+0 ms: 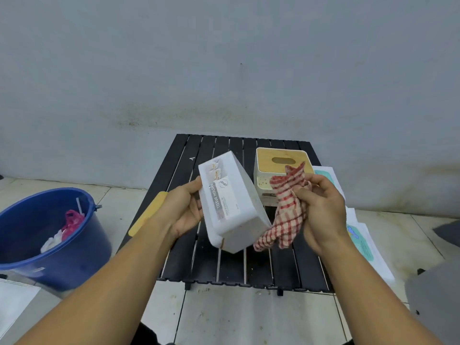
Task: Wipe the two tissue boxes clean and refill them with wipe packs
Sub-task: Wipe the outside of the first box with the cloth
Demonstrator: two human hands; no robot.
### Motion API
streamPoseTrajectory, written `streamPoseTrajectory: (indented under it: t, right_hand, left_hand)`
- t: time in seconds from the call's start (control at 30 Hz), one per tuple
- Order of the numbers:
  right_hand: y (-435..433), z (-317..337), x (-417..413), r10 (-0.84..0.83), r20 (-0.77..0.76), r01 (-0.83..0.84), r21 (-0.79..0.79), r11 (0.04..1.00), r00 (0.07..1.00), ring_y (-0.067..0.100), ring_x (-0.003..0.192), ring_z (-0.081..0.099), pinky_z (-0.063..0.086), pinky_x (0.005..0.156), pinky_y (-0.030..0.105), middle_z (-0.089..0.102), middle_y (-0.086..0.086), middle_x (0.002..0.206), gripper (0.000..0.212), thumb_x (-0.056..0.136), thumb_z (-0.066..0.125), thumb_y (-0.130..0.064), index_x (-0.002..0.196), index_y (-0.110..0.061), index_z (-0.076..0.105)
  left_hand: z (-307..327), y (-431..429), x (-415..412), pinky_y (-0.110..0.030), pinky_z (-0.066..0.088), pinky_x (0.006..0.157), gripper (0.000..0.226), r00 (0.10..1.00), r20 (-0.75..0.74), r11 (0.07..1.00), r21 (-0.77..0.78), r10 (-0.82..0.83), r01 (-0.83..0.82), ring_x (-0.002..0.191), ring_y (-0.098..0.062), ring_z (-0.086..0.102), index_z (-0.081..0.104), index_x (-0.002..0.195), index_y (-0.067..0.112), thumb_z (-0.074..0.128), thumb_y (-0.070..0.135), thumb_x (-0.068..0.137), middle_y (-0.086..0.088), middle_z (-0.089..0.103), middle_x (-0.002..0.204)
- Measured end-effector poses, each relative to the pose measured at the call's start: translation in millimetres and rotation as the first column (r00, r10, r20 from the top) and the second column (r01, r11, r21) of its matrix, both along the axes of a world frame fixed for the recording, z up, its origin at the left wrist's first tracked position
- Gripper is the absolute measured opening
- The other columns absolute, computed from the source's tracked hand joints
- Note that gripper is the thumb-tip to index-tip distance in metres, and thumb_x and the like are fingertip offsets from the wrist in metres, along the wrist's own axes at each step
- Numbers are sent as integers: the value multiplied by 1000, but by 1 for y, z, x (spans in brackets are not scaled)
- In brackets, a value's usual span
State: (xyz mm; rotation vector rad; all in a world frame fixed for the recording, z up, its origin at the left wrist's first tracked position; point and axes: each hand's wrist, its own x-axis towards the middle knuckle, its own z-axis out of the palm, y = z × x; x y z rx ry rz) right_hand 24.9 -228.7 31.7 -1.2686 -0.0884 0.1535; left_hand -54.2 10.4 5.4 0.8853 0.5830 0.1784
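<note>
Your left hand (185,207) grips the white tissue box (239,220) by its left side, with fingers and thumb curled onto the edge. You hold the box in the air above the middle of the black slatted table (249,265). It is tilted, and a labelled face is turned up toward you. The label reads "TISSUE HOLDER". The box's lowest corner hangs over the table's centre slats, clear of them.

Your right hand (321,210) clutches the red-and-white checked cloth (288,215), bunched in curled fingers above the table's right half. The cloth's loose end hangs down just beside the box's lower right edge. You cannot tell from here whether it touches the box.

The second tissue box (261,180) stands upright on the table's far right part. Its slotted wooden top (268,158) is in place, and its near wall is speckled with brownish spots.

A loose wooden lid (146,215) lies at the table's left edge, partly hidden behind your left wrist.

The wipe packs (368,247) are white with teal patches and lie along the table's right side. Whether they rest on the table or on the floor beside it is unclear.

On the tiled floor well to the left of the table stands a blue bucket (74,260) with pink and white bags inside.
</note>
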Motion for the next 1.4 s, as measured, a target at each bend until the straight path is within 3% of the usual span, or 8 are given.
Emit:
streamPoseTrajectory:
  t: [0.07,0.2,0.4,0.53,0.6,0.9,1.17,1.4]
  right_hand:
    - [2,4,-5,28,3,-28,143,989,1000,24,91,70,58,80,39,71,12,101,25,91,59,10,101,-13,63]
    - [16,1,-15,144,8,-141,276,951,990,28,95,68,55,90,47,71,15,102,24,86,67,4,99,-16,64]
    - [41,-27,-38,226,286,-158,-242,957,931,10,107,69,58,90,35,73,-6,114,23,94,71,-17,117,-21,70]
    - [50,-45,-40,351,433,-79,-532,843,830,1,137,42,35,116,37,51,-21,145,45,102,46,-46,145,-34,52]
    - [51,-47,-37,435,350,-192,-553,811,829,-7,141,33,27,120,33,41,-30,149,49,104,37,-52,151,-39,40]
    - [45,-51,-12,383,-42,-339,-563,754,923,7,138,37,29,105,30,37,-19,155,50,106,27,-56,155,-51,21]
    - [74,-19,-19,533,212,-328,-589,739,820,-4,152,2,4,127,34,9,-23,166,56,108,34,-47,160,-39,16]
    - [56,-45,-2,353,76,-246,-580,776,933,2,138,36,27,114,29,40,-22,152,43,110,31,-41,152,-48,35]
  left_hand:
    - [-7,-4,2,-45,64,87,34,998,-40,999,-36,-41,39,89,-25,75,64,136,5,47,12,108,-11,76,105]
    - [-15,-10,4,-41,63,59,29,985,-163,998,-9,-58,58,71,-26,75,72,109,6,44,12,109,-12,75,88]
    - [-18,-14,1,-16,41,38,53,968,-251,993,112,-16,45,32,-11,43,39,55,16,41,3,106,1,40,43]
    - [-14,-17,2,-41,58,85,58,991,-130,994,105,32,-18,83,-31,73,74,94,15,48,67,99,-16,74,92]
    - [-12,-18,4,-51,56,98,63,996,-89,986,166,-3,18,103,-37,74,74,117,18,52,72,95,-17,76,113]
    - [-9,-16,9,-37,58,70,29,999,-14,933,359,-34,37,74,-12,73,57,136,39,50,41,108,6,78,89]
    - [-17,-18,10,-35,60,78,31,999,-21,929,369,-38,43,94,-19,76,63,131,28,48,41,108,-7,78,110]
    - [-24,-15,19,-30,47,58,38,996,-45,916,390,-80,91,59,-11,60,56,128,13,48,42,104,7,62,73]
